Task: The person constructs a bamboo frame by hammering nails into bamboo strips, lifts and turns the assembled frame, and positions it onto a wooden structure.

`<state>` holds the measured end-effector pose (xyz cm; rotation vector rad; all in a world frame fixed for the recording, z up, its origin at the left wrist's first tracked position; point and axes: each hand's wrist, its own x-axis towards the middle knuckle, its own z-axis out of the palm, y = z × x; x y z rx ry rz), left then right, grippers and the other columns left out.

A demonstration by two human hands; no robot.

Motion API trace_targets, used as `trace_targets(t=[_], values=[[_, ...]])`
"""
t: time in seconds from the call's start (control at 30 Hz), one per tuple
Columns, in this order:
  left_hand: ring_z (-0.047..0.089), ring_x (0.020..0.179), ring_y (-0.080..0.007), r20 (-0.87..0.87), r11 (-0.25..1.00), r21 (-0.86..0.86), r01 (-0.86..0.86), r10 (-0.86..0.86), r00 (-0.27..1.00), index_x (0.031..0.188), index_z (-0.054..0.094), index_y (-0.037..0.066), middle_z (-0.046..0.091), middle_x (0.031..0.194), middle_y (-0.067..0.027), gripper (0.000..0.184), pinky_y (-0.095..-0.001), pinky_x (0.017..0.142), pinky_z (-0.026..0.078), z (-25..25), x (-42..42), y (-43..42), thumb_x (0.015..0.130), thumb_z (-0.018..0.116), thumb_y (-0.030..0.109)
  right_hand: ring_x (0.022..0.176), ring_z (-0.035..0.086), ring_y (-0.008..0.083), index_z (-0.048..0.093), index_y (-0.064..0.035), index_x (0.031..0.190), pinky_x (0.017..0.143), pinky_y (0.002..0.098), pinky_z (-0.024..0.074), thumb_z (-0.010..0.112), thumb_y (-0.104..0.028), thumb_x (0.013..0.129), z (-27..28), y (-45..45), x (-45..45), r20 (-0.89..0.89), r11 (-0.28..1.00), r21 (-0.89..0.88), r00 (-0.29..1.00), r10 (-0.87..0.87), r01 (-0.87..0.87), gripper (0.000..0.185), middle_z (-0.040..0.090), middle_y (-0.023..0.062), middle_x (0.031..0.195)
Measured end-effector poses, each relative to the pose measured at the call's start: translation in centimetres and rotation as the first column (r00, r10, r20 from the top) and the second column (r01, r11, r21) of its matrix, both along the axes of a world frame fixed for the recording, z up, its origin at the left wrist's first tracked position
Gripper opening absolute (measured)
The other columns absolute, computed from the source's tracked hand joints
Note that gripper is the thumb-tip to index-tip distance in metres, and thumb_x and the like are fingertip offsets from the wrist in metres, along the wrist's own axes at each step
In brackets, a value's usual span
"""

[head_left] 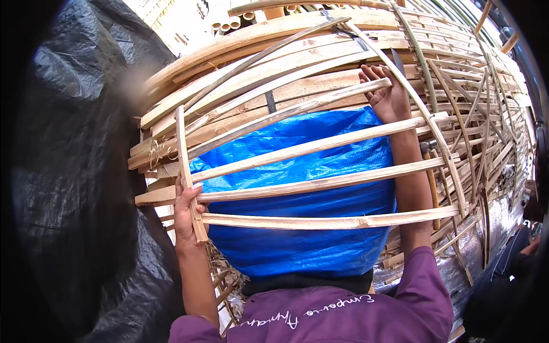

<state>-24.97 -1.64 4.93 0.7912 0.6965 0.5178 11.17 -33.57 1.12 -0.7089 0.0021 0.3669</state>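
A frame of pale wooden slats (320, 189) lies across my lap, over a blue plastic sheet (274, 251). Its short left crosspiece (182, 143) is gripped in my left hand (186, 211), thumb on top and fingers wrapped beneath. A longer curved strip (423, 108) joins the slats on the right side. My right hand (389, 97) is palm up at the far right, fingers apart and slightly bent. The end of a greyish slat (309, 106) crosses in front of that palm. Just beyond the fingers, a dark pointed blade (398, 62) shows; its handle is hidden.
Long wooden planks (309, 86) are stacked beyond the sheet. On the right spreads a tangle of thin strips (474, 114), and a hammer (426, 147) lies beside my forearm. Black tarp (86, 171) hangs at left. Cut bamboo tubes (234, 23) lie at the back.
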Motion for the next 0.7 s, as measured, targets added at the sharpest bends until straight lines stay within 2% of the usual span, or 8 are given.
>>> trace_targets(t=[0.13, 0.2, 0.33, 0.37, 0.43, 0.57, 0.67, 0.7], values=[[0.063, 0.063, -0.0104, 0.035, 1.000, 0.007, 0.025, -0.025, 0.999, 0.120, 0.052, 0.008, 0.064, 0.086, -0.0077, 0.032, -0.0129, 0.044, 0.054, 0.6, 0.2, 0.2, 0.090, 0.059, -0.001, 0.122, 0.056, 0.0376, 0.047, 0.0001, 0.116, 0.103, 0.0482, 0.0488, 0.054, -0.034, 0.099, -0.9, -1.1, 0.4, -0.062, 0.991, 0.130, 0.997, 0.044, -0.036, 0.039, 0.057, 0.0249, 0.127], [0.062, 0.064, -0.0089, 0.013, 0.998, 0.059, 0.007, -0.008, 1.000, 0.126, 0.051, 0.012, 0.062, 0.087, -0.0064, 0.039, -0.0117, 0.044, 0.052, 0.6, 0.3, 0.9, 0.090, 0.058, -0.002, 0.121, 0.055, 0.0419, 0.040, 0.0032, 0.133, 0.103, 0.0545, 0.0485, 0.053, -0.045, 0.098, 0.3, -2.0, -0.2, -0.011, 0.973, 0.147, 0.984, 0.179, -0.175, 0.061, 0.051, 0.0277, 0.132], [0.062, 0.062, -0.0097, 0.029, 0.999, -0.012, 0.033, -0.033, 0.999, 0.118, 0.051, 0.002, 0.060, 0.084, -0.0055, 0.027, -0.0128, 0.045, 0.056, 0.2, -0.2, 4.1, 0.092, 0.057, 0.000, 0.120, 0.055, 0.0484, 0.036, 0.0036, 0.143, 0.095, 0.0553, 0.0540, 0.046, -0.056, 0.098, 0.6, -4.4, -1.1, 0.093, 0.880, 0.188, 0.900, 0.427, -0.437, 0.075, 0.051, 0.0284, 0.132], [0.062, 0.067, -0.0060, -0.003, 0.999, -0.014, 0.045, -0.045, 0.999, 0.133, 0.048, 0.011, 0.061, 0.092, -0.0034, 0.047, -0.0106, 0.043, 0.049, -0.5, -0.5, 5.6, 0.088, 0.061, 0.001, 0.118, 0.056, 0.0484, 0.038, 0.0037, 0.142, 0.092, 0.0541, 0.0564, 0.046, -0.057, 0.098, 0.2, -5.0, -0.6, 0.173, 0.836, 0.212, 0.861, 0.478, -0.506, 0.075, 0.053, 0.0269, 0.130], [0.061, 0.062, -0.0065, -0.031, 0.997, -0.004, 0.076, -0.076, 0.997, 0.132, 0.048, 0.010, 0.062, 0.088, -0.0032, 0.047, -0.0112, 0.041, 0.049, -0.8, -0.6, 6.9, 0.088, 0.061, 0.001, 0.111, 0.062, 0.0443, 0.044, 0.0049, 0.139, 0.087, 0.0459, 0.0604, 0.046, -0.052, 0.100, 0.4, -6.0, -0.3, 0.179, 0.877, 0.066, 0.870, 0.460, -0.477, 0.069, 0.057, 0.0248, 0.131], [0.060, 0.060, -0.0060, 0.019, 0.990, -0.030, 0.140, -0.139, 0.990, 0.126, 0.050, 0.010, 0.062, 0.086, -0.0031, 0.039, -0.0113, 0.041, 0.050, -0.7, 0.4, 7.8, 0.089, 0.061, 0.002, 0.110, 0.063, 0.0436, 0.041, 0.0033, 0.142, 0.088, 0.0460, 0.0598, 0.049, -0.045, 0.100, 1.4, -6.9, -0.3, 0.240, 0.827, 0.094, 0.819, 0.521, -0.554, 0.065, 0.056, 0.0253, 0.132], [0.060, 0.059, -0.0050, -0.004, 0.988, 0.038, 0.150, -0.150, 0.989, 0.124, 0.050, 0.009, 0.062, 0.086, -0.0031, 0.037, -0.0114, 0.041, 0.050, -0.8, 1.3, 9.1, 0.089, 0.061, 0.002, 0.109, 0.065, 0.0393, 0.054, 0.0026, 0.127, 0.085, 0.0420, 0.0606, 0.050, -0.037, 0.101, 1.1, -7.9, 1.2, 0.191, 0.838, -0.096, 0.816, 0.545, -0.537, 0.047, 0.061, 0.0229, 0.126], [0.060, 0.059, -0.0050, -0.005, 0.987, 0.042, 0.154, -0.154, 0.988, 0.124, 0.050, 0.009, 0.062, 0.086, -0.0031, 0.037, -0.0114, 0.041, 0.050, -0.7, 1.6, 9.7, 0.089, 0.061, 0.002, 0.100, 0.070, 0.0299, 0.057, 0.0021, 0.123, 0.081, 0.0366, 0.0616, 0.054, -0.033, 0.100, 1.6, -8.0, 1.9, 0.140, 0.810, -0.295, 0.816, 0.561, -0.506, 0.042, 0.066, 0.0189, 0.118]])
